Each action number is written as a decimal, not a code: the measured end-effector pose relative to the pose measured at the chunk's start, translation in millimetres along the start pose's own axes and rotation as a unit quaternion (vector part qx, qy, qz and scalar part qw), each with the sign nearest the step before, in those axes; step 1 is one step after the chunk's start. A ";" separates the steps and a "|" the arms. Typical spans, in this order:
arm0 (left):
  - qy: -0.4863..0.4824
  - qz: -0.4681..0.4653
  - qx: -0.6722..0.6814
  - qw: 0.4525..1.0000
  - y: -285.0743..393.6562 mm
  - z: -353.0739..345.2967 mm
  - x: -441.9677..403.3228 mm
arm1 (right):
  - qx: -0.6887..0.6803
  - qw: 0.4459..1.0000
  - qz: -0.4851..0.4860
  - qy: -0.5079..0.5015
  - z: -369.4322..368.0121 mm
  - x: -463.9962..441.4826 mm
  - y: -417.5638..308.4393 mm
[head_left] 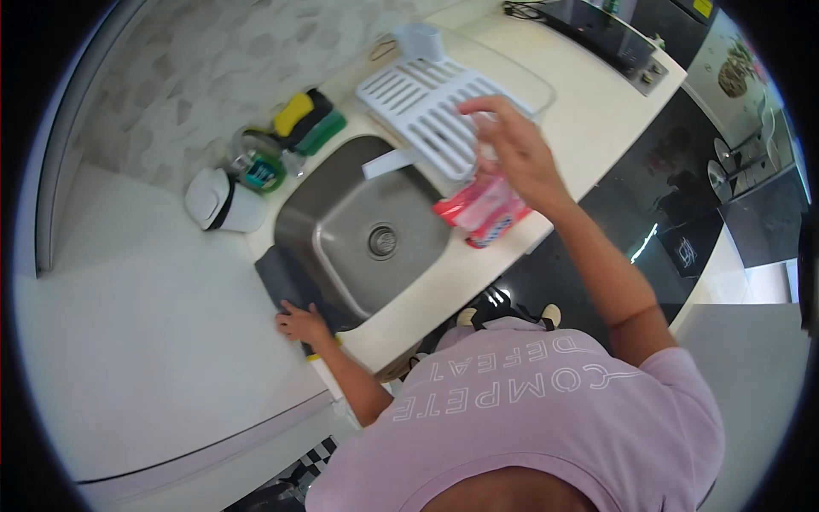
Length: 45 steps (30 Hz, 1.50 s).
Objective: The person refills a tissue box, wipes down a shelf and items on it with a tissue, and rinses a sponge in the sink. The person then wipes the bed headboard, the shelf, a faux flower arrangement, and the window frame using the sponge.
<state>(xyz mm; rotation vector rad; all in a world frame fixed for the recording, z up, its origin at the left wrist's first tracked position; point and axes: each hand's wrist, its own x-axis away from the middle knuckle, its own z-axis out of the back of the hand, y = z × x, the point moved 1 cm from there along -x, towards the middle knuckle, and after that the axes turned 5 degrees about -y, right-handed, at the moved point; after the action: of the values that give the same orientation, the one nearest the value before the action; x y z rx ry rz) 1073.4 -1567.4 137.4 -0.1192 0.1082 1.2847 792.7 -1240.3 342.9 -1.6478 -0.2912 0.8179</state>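
Note:
My left hand (304, 327) lies with fingers spread on a dark grey cloth or mat (288, 277) draped over the left edge of the steel sink (354, 247). To the right of the sink, my right hand (522, 158) is raised with thumb and fingers apart, nothing clearly held between them. Just under it sits a red and pink plastic packet (485, 212) on the counter by the sink's rim. Whether the thumb touches the packet's top is hard to tell. A white slatted dish rack (439, 111) stands beyond this hand, partly hidden by it.
Behind the sink are a green soap bottle (263, 173), a sponge holder with yellow and green sponges (309, 121) and a white lidded bin (223, 201). A white cup (421, 41) stands by the rack. A black cooktop (593, 36) is at the far right.

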 end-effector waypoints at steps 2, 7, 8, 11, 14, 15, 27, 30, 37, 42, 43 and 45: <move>0.068 0.000 0.265 0.962 -6.0 -31.8 -7.6 | -0.055 0.985 -0.072 -0.144 -64.3 -46.4 17.1; -0.076 -0.063 0.415 0.904 30.8 47.9 -14.8 | 0.207 0.931 0.060 -0.294 -196.8 -148.4 123.5; -0.113 -0.016 0.629 0.769 40.4 60.2 -17.7 | 0.345 0.899 0.012 -0.269 -216.2 -157.4 132.4; -0.148 0.014 0.844 0.514 61.1 64.5 -37.5 | 0.536 0.802 -0.021 -0.262 -253.6 -178.7 160.0; -0.211 0.001 0.899 0.384 75.1 41.5 -71.2 | 0.635 0.723 0.031 -0.270 -275.0 -201.3 228.3; -0.226 0.055 0.891 0.390 81.0 32.8 -80.2 | 0.654 0.715 0.046 -0.245 -278.1 -205.9 238.9; -0.311 0.125 0.876 0.346 130.2 51.7 -126.7 | 0.623 0.734 0.106 -0.247 -273.3 -223.9 250.8; -0.306 0.115 0.883 0.337 136.4 54.1 -130.9 | 0.616 0.731 0.062 -0.287 -273.0 -225.5 239.3; -0.236 0.083 0.885 0.394 141.3 43.5 -132.2 | 0.612 0.723 0.035 -0.317 -270.4 -230.2 232.3; -0.220 0.089 0.882 0.406 149.2 35.8 -133.0 | 0.636 0.687 0.070 -0.344 -266.7 -226.7 221.4; -0.214 0.078 0.886 0.405 150.1 36.5 -132.6 | 0.637 0.686 0.070 -0.344 -265.8 -227.3 220.7; -0.208 0.069 0.888 0.404 149.9 36.4 -131.6 | 0.644 0.677 0.072 -0.350 -265.5 -227.3 218.4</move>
<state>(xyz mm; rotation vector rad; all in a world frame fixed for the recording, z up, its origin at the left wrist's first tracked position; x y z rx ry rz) 893.3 -1645.2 188.6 2.1185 1.0133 0.6842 748.6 -1633.9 228.7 0.0388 -0.0344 1.3128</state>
